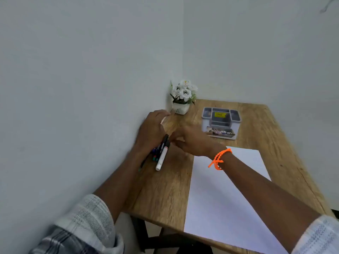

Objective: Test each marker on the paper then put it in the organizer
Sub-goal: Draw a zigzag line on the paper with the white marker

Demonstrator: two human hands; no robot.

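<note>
Soft, even light; hands motion-blurred, wide-angle bending at edges.

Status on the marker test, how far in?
Barely started. Done: nothing visible; the paper is blank and the organizer shows no markers. In hand: the left hand holds the marker bundle while the right hand reaches into it. Left: every marker tested and stowed.
</note>
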